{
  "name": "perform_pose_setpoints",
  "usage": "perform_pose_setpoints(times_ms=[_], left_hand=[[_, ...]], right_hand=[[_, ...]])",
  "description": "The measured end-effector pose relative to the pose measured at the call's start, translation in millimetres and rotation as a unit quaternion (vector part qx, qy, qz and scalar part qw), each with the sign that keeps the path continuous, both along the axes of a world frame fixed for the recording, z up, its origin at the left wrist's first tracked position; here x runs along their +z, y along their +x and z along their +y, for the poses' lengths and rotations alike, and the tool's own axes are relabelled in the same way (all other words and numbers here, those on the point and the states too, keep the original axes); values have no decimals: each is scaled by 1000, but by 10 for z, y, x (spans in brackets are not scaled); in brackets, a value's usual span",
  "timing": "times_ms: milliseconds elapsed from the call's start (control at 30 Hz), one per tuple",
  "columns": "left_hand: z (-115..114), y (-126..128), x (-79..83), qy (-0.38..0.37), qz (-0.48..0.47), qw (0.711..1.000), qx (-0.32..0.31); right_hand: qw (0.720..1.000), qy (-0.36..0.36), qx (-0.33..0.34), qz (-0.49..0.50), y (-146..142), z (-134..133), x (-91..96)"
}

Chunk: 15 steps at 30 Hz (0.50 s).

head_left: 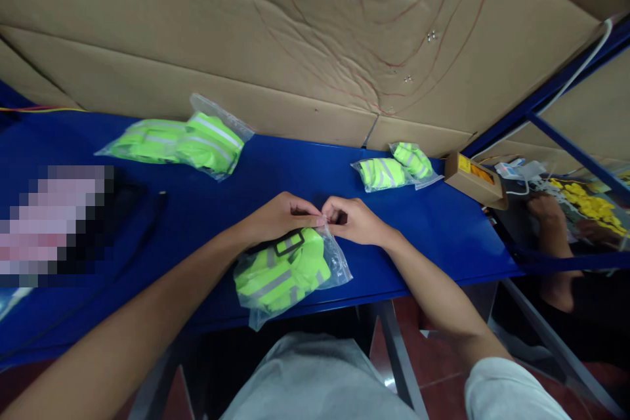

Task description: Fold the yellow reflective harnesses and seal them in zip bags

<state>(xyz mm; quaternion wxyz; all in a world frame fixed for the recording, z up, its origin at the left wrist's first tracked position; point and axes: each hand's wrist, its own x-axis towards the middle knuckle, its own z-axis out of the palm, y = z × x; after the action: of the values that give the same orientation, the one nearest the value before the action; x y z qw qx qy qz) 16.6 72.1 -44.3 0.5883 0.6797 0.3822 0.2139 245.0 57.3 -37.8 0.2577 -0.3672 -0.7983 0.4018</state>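
Observation:
A clear zip bag point(336, 259) with a folded neon-yellow reflective strap point(275, 279) inside lies at the front edge of the blue table point(207, 210). A black buckle point(289, 243) shows through the plastic. My left hand point(278, 218) pinches the bag's upper edge between thumb and fingers. Close beside it, almost touching, my right hand point(357, 220) pinches the same edge. Both fingertips meet at the top corner of the bag's opening, so whether the seal is closed there cannot be made out.
More bagged neon straps lie at the back left point(211, 144) and back right point(381, 174). A small cardboard box point(473, 180) stands at the right end. A dark cable point(152, 223) runs along the left. Beyond a blue frame, another person's hand point(546, 209) is near yellow pieces point(588, 203).

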Motion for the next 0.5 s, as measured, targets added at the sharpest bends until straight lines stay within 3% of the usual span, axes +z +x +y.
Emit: perform_pose_setpoints(times_ms=[133, 367, 500], left_hand=[[-6, -12, 12, -1, -8, 1000, 17], [-22, -2, 29, -26, -21, 999, -11], [-17, 8, 18, -18, -61, 998, 19]], right_hand=[[999, 28, -24, 18, -30, -27, -11], [995, 75, 44, -56, 117, 19, 135], [997, 66, 12, -47, 113, 39, 144]])
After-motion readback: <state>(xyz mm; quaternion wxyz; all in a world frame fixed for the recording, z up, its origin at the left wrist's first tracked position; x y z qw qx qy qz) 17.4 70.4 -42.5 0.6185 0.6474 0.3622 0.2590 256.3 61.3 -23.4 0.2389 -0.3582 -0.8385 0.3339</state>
